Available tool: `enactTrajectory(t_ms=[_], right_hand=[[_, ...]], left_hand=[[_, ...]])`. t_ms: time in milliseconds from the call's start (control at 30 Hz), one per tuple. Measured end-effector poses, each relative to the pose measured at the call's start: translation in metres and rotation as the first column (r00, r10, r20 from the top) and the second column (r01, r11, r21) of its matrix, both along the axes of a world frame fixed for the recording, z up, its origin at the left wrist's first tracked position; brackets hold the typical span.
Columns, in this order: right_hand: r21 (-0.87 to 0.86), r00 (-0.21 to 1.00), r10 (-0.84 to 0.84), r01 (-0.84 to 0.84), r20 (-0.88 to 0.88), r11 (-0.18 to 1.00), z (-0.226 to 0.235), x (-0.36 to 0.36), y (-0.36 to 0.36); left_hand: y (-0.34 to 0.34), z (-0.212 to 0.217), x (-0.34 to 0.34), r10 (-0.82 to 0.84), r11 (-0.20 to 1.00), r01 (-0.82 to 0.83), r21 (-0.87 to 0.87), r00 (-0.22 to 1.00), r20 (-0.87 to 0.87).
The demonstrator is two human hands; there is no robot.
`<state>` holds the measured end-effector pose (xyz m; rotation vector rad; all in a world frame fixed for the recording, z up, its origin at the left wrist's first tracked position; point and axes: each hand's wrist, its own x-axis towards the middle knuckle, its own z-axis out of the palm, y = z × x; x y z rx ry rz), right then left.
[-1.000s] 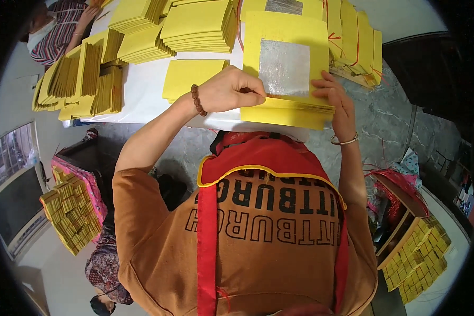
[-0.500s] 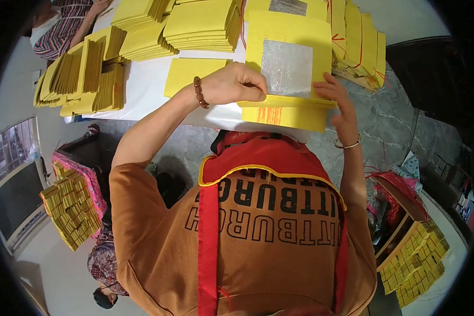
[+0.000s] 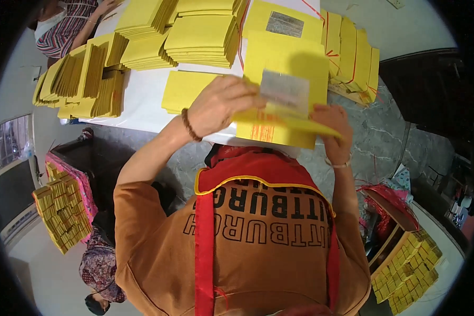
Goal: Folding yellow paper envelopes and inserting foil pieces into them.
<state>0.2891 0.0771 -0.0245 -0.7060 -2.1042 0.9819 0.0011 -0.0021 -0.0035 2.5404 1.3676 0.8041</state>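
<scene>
A yellow sheet of joss paper (image 3: 279, 50) with a silver square (image 3: 285, 89) lies before me near the table's front edge. Its near edge is lifted into a bent strip, blurred by motion. My left hand (image 3: 221, 105), a brown bead bracelet on its wrist, is closed at the left end of that strip with curled fingers. At the right end my right hand (image 3: 334, 124) has its fingers bent over the strip, its wrist ringed by a pale bangle. Under the raised strip, more yellow paper with orange-red print (image 3: 263, 131) shows.
Stacks of folded yellow paper (image 3: 203, 39) and upright bundles (image 3: 71, 73) cover the table's left and back. Red-tied bundles (image 3: 353, 52) stand at its right. Another person (image 3: 66, 31) sits at the far left. Yellow bundles fill containers (image 3: 63, 205) on the floor at both sides.
The strip has risen off the sheet and tilted, its right end toward me. Both hands have moved nearer to me, and my left hand has turned over the left end.
</scene>
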Motion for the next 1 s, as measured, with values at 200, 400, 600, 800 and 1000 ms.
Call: enactTrajectory(t_ms=[200, 400, 600, 800, 1000], right_hand=[[0.097, 0.976, 0.181, -0.193, 0.118, 0.976, 0.020, 0.009, -0.017], [-0.218, 0.972, -0.058, 0.108, 0.226, 0.970, 0.010, -0.003, -0.021], [-0.570, 0.954, -0.299, 0.233, -0.025, 0.788, 0.017, -0.029, -0.013], [-0.445, 0.959, -0.275, 0.274, 0.064, 0.853, 0.005, -0.035, -0.002], [-0.480, 0.946, -0.308, 0.318, 0.101, 0.818, 0.004, -0.040, 0.001]], left_hand=[[-0.028, 0.011, 0.004, 0.007, 0.954, 0.034, -0.297, 0.991, 0.135], [-0.009, 0.005, 0.010, 0.531, 0.630, -0.142, -0.763, 0.796, 0.291], [0.003, 0.001, 0.013, 0.690, 0.485, 0.005, -0.874, 0.612, 0.386], [0.012, 0.003, 0.012, 0.744, 0.405, 0.150, -0.902, 0.519, 0.420], [0.014, 0.000, 0.012, 0.743, 0.461, 0.170, -0.871, 0.464, 0.483]])
